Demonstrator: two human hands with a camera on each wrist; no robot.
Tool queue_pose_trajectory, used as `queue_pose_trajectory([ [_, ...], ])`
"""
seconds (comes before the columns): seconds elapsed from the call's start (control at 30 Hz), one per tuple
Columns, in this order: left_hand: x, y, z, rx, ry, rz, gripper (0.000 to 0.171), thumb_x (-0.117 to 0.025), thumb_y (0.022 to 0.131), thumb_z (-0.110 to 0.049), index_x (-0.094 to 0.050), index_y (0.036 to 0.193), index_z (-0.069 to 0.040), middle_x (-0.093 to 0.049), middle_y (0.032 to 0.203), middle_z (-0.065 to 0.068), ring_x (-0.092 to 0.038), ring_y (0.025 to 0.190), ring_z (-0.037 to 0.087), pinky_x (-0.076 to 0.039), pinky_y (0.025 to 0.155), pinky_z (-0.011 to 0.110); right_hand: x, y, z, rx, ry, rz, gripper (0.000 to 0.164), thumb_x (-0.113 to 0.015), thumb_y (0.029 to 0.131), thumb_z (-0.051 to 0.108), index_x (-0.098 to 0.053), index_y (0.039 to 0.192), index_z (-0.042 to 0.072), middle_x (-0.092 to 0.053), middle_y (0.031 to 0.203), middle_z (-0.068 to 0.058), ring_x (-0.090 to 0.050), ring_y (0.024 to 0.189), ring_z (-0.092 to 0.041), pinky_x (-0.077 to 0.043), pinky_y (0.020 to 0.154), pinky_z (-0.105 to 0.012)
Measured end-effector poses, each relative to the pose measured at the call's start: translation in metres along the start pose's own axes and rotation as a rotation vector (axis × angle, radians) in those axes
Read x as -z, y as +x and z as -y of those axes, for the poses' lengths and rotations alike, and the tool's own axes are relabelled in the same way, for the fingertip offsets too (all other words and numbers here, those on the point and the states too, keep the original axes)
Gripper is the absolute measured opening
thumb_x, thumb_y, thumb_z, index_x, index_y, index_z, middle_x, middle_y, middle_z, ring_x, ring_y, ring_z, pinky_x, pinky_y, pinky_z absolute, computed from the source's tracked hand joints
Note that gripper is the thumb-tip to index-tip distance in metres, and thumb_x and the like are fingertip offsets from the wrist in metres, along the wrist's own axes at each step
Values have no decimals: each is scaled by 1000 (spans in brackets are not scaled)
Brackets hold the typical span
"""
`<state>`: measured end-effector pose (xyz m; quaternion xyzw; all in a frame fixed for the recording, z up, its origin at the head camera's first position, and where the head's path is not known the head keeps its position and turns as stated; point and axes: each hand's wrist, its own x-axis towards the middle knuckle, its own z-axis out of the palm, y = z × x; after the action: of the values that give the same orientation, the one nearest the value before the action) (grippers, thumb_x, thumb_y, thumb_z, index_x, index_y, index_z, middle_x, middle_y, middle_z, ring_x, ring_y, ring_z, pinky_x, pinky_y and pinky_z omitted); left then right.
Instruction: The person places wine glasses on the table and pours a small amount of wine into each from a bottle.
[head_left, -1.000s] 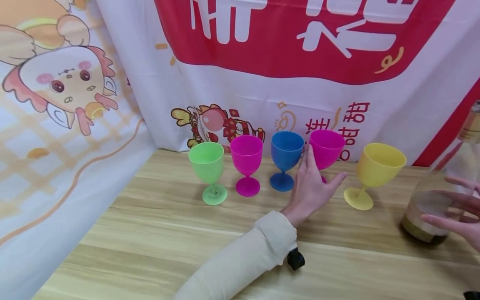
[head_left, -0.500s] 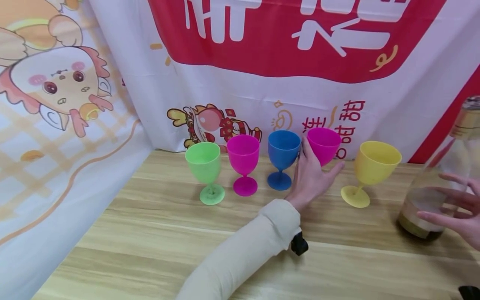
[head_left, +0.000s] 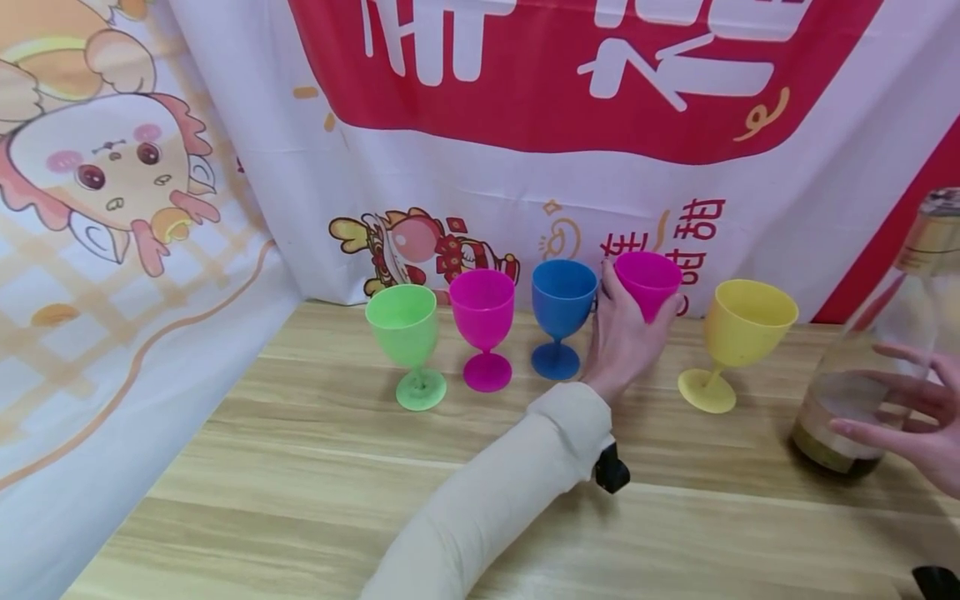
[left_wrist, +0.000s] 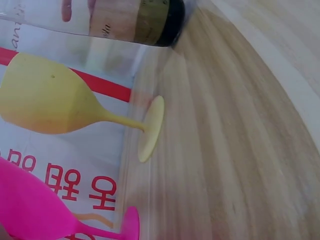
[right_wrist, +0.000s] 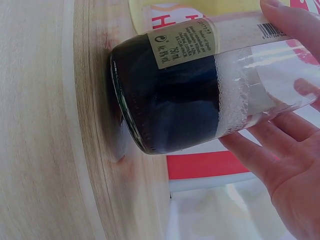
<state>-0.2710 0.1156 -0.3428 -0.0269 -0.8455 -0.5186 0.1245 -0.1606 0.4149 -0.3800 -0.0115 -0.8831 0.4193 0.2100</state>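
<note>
My left hand point(head_left: 630, 333) grips the bowl of the right-hand magenta goblet point(head_left: 647, 283), fingers along its left side and thumb on its near right side. The hand hides its stem in the head view; in the left wrist view the magenta goblet point(left_wrist: 30, 205) shows its stem and foot. A blue goblet point(head_left: 564, 300) stands just left of this hand, and a yellow goblet point(head_left: 750, 321) to its right. At the far right, my right hand point(head_left: 918, 412) holds a clear glass bottle point(head_left: 847, 408). Dark liquid with foam fills the bottom of the bottle point(right_wrist: 170, 95).
Another magenta goblet point(head_left: 483, 308) and a light green goblet point(head_left: 405, 329) stand upright at the row's left end. Behind the wooden table point(head_left: 300, 500) hangs a white and red printed cloth point(head_left: 555, 117). A second printed cloth point(head_left: 247, 208) borders the left side.
My left thumb has drawn in from the right against the magenta goblet, so the hand now grips it. The right hand stays at the bottle. The head view has shifted slightly.
</note>
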Motion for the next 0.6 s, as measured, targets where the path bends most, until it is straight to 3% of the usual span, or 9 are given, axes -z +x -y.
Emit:
queue_pose_trajectory([
  [0.13, -2, 3, -5, 40, -19, -8, 96, -76, 94, -53, -18, 166, -28, -48, 153, 1, -53, 138, 20, -62, 100, 34, 1, 0, 1, -7, 16, 3, 98, -90, 81, 0, -40, 158, 37, -50, 104, 53, -52, 87, 33, -48, 62, 0],
  [0.3, -2, 6, -7, 40, -27, 7, 86, -76, 95, -50, -26, 161, -28, -50, 149, 1, -54, 135, 18, -63, 97, 33, 0, 0, 1, -16, -22, 7, 99, -90, 83, 6, -37, 160, 38, -48, 104, 53, -49, 87, 34, -47, 63, 0],
  [0.6, 3, -1, -7, 65, -6, 54, 90, -74, 94, -56, -21, 163, -36, -50, 150, -3, -55, 134, 19, -63, 96, 38, -1, 0, -1, 0, -21, 10, 99, -90, 83, 5, -37, 160, 37, -48, 105, 54, -49, 88, 34, -48, 62, 0],
])
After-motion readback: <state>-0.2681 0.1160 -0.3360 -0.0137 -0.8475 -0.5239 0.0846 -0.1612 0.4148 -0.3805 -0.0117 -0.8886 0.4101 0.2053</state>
